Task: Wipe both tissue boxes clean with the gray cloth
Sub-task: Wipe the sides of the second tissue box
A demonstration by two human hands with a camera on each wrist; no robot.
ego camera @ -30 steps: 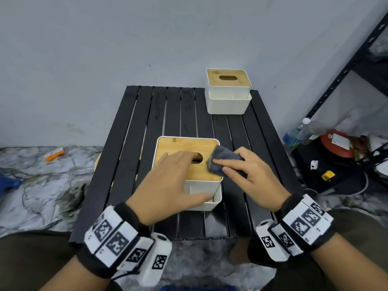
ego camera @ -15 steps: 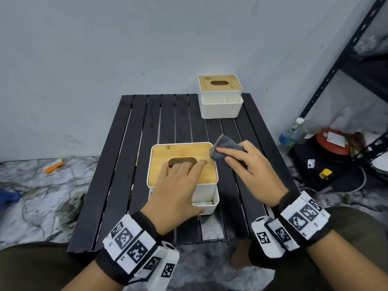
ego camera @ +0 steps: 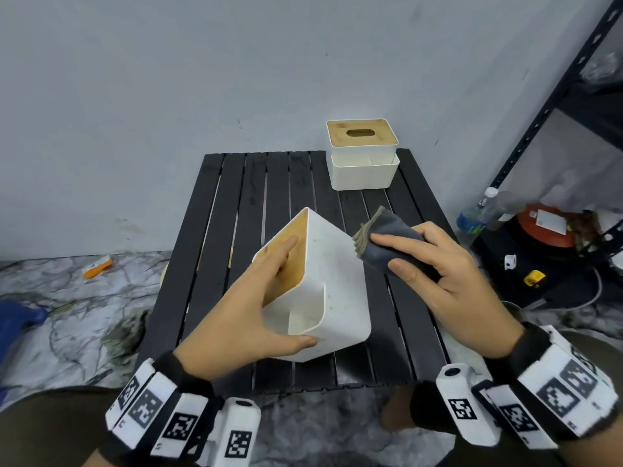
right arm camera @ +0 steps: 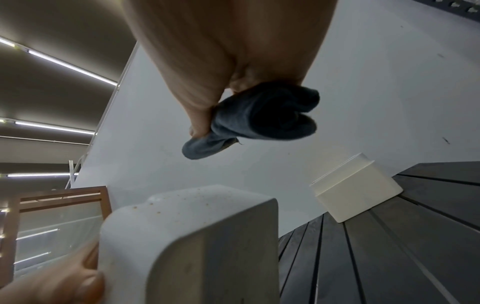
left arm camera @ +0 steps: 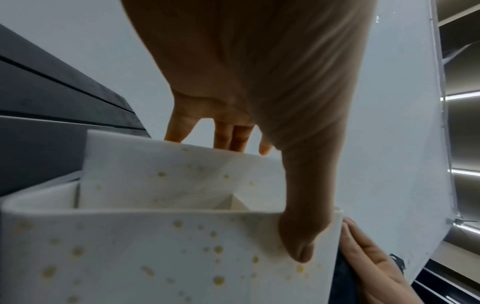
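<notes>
Over the black table my left hand grips the near tissue box tipped up so its spotted side faces the gray cloth bunched in my right hand.

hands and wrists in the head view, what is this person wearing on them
The left hand and right hand are bare, with no gloves. Each wrist carries a black fabric band set with white rectangular blocks printed with black square coded markers. A white boxy camera unit with a dark round hole on top hangs from each band.
</notes>
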